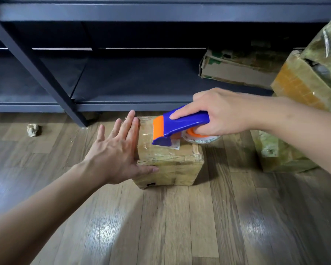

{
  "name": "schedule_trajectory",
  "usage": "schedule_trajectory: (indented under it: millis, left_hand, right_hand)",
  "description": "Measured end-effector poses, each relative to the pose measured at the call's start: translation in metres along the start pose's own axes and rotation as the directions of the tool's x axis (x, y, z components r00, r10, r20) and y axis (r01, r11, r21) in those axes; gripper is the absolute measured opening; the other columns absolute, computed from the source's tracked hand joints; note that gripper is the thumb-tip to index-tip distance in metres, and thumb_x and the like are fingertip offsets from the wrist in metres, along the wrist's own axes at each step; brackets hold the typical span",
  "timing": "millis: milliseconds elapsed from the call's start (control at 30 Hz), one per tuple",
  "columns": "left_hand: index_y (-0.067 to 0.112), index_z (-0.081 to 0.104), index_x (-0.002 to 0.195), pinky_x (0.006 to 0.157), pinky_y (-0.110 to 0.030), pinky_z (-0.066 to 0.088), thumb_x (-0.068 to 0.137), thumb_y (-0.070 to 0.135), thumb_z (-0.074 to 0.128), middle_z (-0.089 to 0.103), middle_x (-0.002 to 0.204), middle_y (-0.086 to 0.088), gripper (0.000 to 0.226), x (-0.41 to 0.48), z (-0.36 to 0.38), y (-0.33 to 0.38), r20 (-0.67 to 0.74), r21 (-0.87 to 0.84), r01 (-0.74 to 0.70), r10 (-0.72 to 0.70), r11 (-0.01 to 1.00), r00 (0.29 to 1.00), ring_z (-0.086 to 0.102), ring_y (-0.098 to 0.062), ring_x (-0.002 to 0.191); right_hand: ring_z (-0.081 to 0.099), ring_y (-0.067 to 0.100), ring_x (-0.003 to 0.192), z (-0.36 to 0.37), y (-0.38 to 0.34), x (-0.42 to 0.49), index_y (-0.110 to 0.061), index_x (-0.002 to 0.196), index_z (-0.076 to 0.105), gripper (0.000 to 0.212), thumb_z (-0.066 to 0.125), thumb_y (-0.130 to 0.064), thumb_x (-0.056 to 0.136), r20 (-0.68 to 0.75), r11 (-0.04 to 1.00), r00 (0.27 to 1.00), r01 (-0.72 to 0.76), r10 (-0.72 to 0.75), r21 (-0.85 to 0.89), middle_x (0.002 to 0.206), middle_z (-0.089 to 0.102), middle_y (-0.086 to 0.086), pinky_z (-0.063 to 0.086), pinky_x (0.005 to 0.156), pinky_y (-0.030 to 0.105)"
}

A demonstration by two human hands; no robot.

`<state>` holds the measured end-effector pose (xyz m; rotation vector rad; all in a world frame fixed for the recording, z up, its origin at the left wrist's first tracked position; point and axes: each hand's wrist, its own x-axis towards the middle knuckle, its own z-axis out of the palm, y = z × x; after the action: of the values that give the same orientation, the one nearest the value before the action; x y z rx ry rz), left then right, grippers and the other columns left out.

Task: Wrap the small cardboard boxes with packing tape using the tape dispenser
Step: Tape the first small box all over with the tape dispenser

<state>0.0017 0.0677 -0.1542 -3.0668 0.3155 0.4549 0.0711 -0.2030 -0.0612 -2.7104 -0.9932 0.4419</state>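
Here, left hand (113, 153) flat against box (172, 169); right hand (220, 113) grips dispenser (180, 125).

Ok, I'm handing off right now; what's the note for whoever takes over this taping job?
Left hand: open, fingers straight, bracing the small cardboard box on its left side.
Right hand: grips the blue-and-orange tape dispenser, blade end low over the box top.
The box sits on the wooden floor before the dark shelf unit.
Done: clear tape already shows on its top and edges.
Left: probably run and cut another strip. I cannot tell whether the boxes at right need tape.
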Motion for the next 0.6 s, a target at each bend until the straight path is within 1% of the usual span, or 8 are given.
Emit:
schedule_trajectory:
  millis: [100,167,233,300,367,433,500,600]
  left_hand:
    - [0.017,-0.028,0.158,0.127,-0.058,0.005,0.057,0.107,0.027,-0.043,0.161,0.007,0.146,0.001,0.000,0.002,0.004,-0.015,0.001,-0.001,1.000,1.000,-0.015,-0.024,0.158]
    - [0.018,-0.026,0.159,0.127,-0.059,-0.001,0.054,0.109,0.021,-0.042,0.162,0.006,0.146,0.004,-0.002,0.001,-0.003,0.007,-0.005,0.005,1.000,1.000,-0.022,-0.024,0.156]
    - [0.019,-0.021,0.161,0.124,-0.063,-0.008,0.057,0.107,0.012,-0.037,0.165,0.002,0.140,0.003,-0.004,0.001,-0.049,0.089,-0.042,0.046,0.995,0.998,-0.030,-0.026,0.154]
    - [0.018,-0.013,0.164,0.121,-0.066,-0.013,0.066,0.098,0.009,-0.029,0.168,-0.003,0.128,0.001,-0.003,0.012,-0.112,0.185,-0.095,0.117,0.978,0.987,-0.030,-0.029,0.153]
    - [0.009,-0.010,0.163,0.123,-0.063,-0.012,0.070,0.094,0.009,-0.022,0.170,-0.010,0.127,0.001,0.001,0.029,-0.122,0.204,-0.124,0.151,0.971,0.981,-0.026,-0.029,0.155]
    - [0.002,-0.011,0.161,0.126,-0.058,-0.008,0.069,0.098,0.008,-0.020,0.169,-0.016,0.135,0.003,0.008,0.040,-0.128,0.194,-0.093,0.119,0.977,0.985,-0.022,-0.029,0.156]
    - [0.000,-0.008,0.161,0.128,-0.056,-0.003,0.072,0.099,0.006,-0.016,0.170,-0.018,0.135,0.005,0.013,0.038,-0.154,0.205,-0.077,0.110,0.976,0.982,-0.017,-0.030,0.157]
    - [0.000,0.003,0.162,0.128,-0.056,0.006,0.079,0.094,0.005,-0.006,0.172,-0.016,0.125,0.005,0.016,0.027,-0.178,0.227,-0.091,0.134,0.970,0.975,-0.007,-0.030,0.159]
  right_hand:
    - [0.048,-0.009,0.087,0.008,0.005,-0.007,-0.070,0.130,0.043,0.055,0.065,-0.044,0.087,0.010,0.999,1.000,-0.008,0.007,0.046,0.089,0.050,-0.015,0.035,0.066,0.021]
    - [0.048,-0.007,0.086,0.011,0.004,-0.004,-0.068,0.132,0.044,0.055,0.064,-0.041,0.089,0.012,0.999,1.000,-0.009,0.008,0.040,0.090,0.050,-0.014,0.033,0.065,0.019]
    - [0.050,-0.001,0.085,0.011,0.002,-0.001,-0.065,0.134,0.044,0.054,0.062,-0.037,0.092,0.023,1.000,1.000,-0.009,0.008,0.018,0.092,0.050,-0.013,0.034,0.065,0.020]
    - [0.051,0.005,0.084,0.012,0.003,0.001,-0.062,0.136,0.044,0.054,0.060,-0.034,0.094,0.023,1.000,1.000,0.001,-0.002,0.005,0.094,0.050,-0.013,0.036,0.066,0.025]
    - [0.050,0.008,0.082,0.014,0.003,0.001,-0.061,0.138,0.044,0.054,0.060,-0.031,0.095,0.017,1.000,1.000,0.007,-0.007,-0.003,0.094,0.049,-0.012,0.035,0.064,0.024]
    - [0.048,0.008,0.079,0.015,0.003,0.001,-0.060,0.139,0.043,0.054,0.060,-0.032,0.096,0.004,1.000,1.000,0.004,-0.004,-0.008,0.092,0.046,-0.012,0.032,0.061,0.022]
    - [0.048,0.007,0.080,0.016,0.003,-0.001,-0.061,0.140,0.042,0.054,0.060,-0.034,0.096,0.000,1.000,1.000,0.009,-0.009,-0.014,0.092,0.045,-0.012,0.031,0.060,0.021]
    - [0.049,0.005,0.082,0.012,0.005,0.001,-0.063,0.138,0.042,0.055,0.059,-0.031,0.096,0.002,1.000,1.000,0.010,-0.010,-0.022,0.093,0.047,-0.014,0.033,0.061,0.021]
